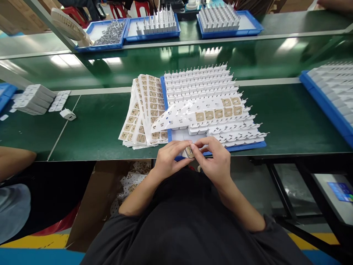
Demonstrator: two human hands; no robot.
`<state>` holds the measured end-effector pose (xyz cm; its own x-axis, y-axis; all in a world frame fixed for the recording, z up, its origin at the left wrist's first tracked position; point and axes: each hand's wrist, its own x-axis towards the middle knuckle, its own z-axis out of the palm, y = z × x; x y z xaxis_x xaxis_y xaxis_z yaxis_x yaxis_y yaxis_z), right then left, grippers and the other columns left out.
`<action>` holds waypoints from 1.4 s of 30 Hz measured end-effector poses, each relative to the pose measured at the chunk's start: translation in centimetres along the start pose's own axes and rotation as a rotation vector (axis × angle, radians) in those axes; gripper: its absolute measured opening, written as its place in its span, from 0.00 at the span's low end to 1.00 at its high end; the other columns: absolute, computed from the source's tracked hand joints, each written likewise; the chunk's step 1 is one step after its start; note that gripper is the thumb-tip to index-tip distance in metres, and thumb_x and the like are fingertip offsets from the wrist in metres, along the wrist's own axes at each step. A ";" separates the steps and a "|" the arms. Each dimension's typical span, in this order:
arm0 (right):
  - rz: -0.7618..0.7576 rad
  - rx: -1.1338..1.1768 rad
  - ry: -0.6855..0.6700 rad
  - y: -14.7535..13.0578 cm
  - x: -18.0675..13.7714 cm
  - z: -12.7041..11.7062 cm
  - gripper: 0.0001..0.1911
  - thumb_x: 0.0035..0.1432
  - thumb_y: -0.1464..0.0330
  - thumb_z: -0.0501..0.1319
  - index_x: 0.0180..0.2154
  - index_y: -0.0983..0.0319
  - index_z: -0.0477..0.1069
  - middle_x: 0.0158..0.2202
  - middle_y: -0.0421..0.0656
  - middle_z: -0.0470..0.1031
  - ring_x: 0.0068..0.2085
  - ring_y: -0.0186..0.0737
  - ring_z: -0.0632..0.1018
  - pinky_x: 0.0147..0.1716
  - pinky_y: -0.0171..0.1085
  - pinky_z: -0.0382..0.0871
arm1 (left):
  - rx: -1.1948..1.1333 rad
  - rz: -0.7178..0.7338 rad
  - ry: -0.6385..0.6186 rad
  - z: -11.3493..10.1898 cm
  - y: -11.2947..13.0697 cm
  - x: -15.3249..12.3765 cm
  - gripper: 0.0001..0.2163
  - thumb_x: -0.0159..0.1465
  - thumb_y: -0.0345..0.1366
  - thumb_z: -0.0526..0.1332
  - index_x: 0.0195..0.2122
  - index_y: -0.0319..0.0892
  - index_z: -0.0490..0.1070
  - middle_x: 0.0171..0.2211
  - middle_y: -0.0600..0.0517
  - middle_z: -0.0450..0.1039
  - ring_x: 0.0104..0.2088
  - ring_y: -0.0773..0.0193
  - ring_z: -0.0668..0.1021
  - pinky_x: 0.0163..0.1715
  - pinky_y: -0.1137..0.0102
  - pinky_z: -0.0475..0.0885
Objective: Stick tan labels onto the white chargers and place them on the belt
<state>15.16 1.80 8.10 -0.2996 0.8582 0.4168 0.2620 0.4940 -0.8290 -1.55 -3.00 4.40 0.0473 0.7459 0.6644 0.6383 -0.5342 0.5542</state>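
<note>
My left hand is closed around a small white plug charger, whose face with a tan sticker points up. The thumb and fingers of my right hand are closed at the charger's right edge, touching the sticker. Just beyond my hands lies a blue tray with rows of white chargers, their prongs sticking out. A partly used sheet of tan stickers rests across these chargers. Left of the tray, more sticker sheets are fanned out in a pile.
One white charger sits at the left, near stacked chargers. Another blue tray stands at the right. Trays of parts line the shelf behind. A person's arm is at the left. Below, a cardboard box holds scrap sheets.
</note>
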 end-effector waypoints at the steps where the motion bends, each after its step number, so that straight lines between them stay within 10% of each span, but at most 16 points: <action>1: 0.012 0.008 0.012 0.1 0.0 0.0 0.01 0.63 0.67 0.66 0.37 0.56 0.75 0.35 0.43 0.75 0.34 0.40 0.76 0.29 0.37 0.78 | -0.019 -0.013 0.012 0.0 0.1 0.0 0.21 0.65 0.38 0.69 0.58 0.45 0.71 0.48 0.44 0.83 0.46 0.57 0.84 0.47 0.65 0.80; 9: 0.285 0.535 -0.288 1.7 0.0 0.0 0.15 0.58 0.61 0.70 0.47 0.54 0.75 0.45 0.44 0.71 0.43 0.41 0.74 0.30 0.34 0.79 | -0.199 -0.184 0.140 1.1 0.0 -1.2 0.21 0.64 0.37 0.70 0.57 0.45 0.70 0.54 0.43 0.80 0.53 0.55 0.83 0.52 0.62 0.79; 33: 0.294 0.728 -0.149 2.0 -0.5 2.0 0.03 0.62 0.66 0.63 0.39 0.56 0.75 0.40 0.42 0.67 0.38 0.38 0.72 0.24 0.31 0.68 | 0.038 0.101 0.221 1.5 -0.1 -0.4 0.24 0.63 0.30 0.70 0.57 0.49 0.65 0.53 0.43 0.77 0.53 0.56 0.81 0.51 0.58 0.78; 42: -0.245 0.131 -0.138 1.6 1.5 0.1 0.04 0.65 0.72 0.63 0.39 0.57 0.75 0.39 0.44 0.74 0.40 0.40 0.75 0.37 0.39 0.72 | -0.079 -0.026 0.181 1.2 0.2 -0.9 0.23 0.61 0.31 0.72 0.56 0.46 0.68 0.52 0.42 0.79 0.53 0.55 0.82 0.53 0.60 0.78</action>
<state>15.05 3.91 7.37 -0.4635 0.6846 0.5626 0.0489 0.6537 -0.7551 -0.56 -3.30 3.30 -0.1120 0.6796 0.7250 0.5745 -0.5510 0.6052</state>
